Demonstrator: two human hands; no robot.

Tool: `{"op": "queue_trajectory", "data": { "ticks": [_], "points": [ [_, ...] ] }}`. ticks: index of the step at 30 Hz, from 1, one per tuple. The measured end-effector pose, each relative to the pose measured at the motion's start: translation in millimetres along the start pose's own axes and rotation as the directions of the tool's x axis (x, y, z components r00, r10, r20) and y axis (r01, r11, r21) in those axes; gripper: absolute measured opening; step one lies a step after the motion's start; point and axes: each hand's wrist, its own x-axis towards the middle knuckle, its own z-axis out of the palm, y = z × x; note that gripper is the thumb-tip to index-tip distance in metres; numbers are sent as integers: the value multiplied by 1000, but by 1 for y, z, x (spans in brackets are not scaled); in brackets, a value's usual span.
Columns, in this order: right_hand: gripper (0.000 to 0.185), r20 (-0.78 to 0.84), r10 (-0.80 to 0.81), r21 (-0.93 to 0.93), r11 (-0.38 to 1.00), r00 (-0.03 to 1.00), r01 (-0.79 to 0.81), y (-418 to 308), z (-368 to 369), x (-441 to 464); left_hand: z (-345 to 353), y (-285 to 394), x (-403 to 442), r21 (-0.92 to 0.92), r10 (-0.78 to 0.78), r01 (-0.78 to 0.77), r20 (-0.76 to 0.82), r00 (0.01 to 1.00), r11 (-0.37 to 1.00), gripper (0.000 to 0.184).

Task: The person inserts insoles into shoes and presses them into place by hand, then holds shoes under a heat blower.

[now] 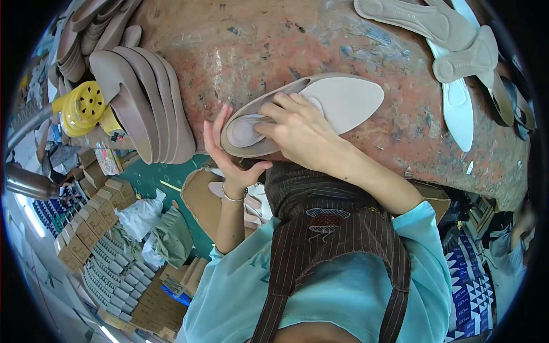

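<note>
A dark pinstriped apron point(337, 228) over a light-blue shirt point(331, 291) lies nearest. Beyond it, one beige shoe point(349, 106) lies on the worn table point(269, 46) at its near edge, pointed toe to the right. The right hand point(300, 128) reaches in, wrist low, fingers curled on the pad point(246, 132) inside. The left hand point(229, 154) is open around the heel end, thumb and fingers spread; whether it touches is unclear. Leftward, four nested beige pieces point(151, 106) stand beside one yellow lamp head point(83, 108); rightward lie at least three beige insoles point(466, 63).
</note>
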Motion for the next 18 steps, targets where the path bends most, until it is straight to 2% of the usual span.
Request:
{"op": "queue_trajectory", "data": {
  "ticks": [3, 5, 8, 9, 10, 11, 13, 14, 15, 16, 18],
  "points": [
    [25, 50, 33, 0, 999, 998, -33, -4, -2, 1, -1, -6, 1, -22, 13, -12, 7, 1000, 1000, 123],
    [25, 102, 52, -29, 998, 993, -49, -9, 0, 1, -4, -4, 5, -35, -3, 5, 49, 999, 999, 110],
    [30, 44, -301, 31, 954, 953, 299, 0, 16, 5, -11, -8, 13, 10, 29, -30, 97, 995, 999, 91],
    [33, 64, -286, 97, 955, 956, 279, 3, 21, 6, -14, -9, 16, 35, 47, -51, 115, 992, 998, 85],
    [35, 84, -271, 163, 953, 959, 255, 5, 26, 6, -12, -4, 21, 46, 60, -67, 135, 989, 997, 59],
    [38, 108, -259, 226, 946, 960, 230, 5, 30, 5, -11, -4, 19, 51, 16, -22, 109, 994, 998, 52],
    [38, 128, -165, 99, 983, 978, 153, -4, 30, 2, -8, -6, 15, 57, -65, 62, 52, 997, 996, 39],
    [37, 134, -122, 12, 992, 983, 122, -11, 27, -2, -8, -9, 14, 117, -10, 2, 62, 998, 993, 30],
    [36, 130, -79, -77, 993, 988, 89, -17, 24, -4, -6, -10, 15, 122, -3, -1, 33, 999, 993, 30],
    [31, 137, 45, -241, 970, 990, -11, -21, 16, -16, -6, -9, 15, 127, -1, 0, 11, 1000, 992, 29],
    [29, 84, 103, -320, 945, 991, -71, -23, -2, -30, -6, -9, 12, 134, -4, 6, -22, 1000, 991, 29]
  ]
}}
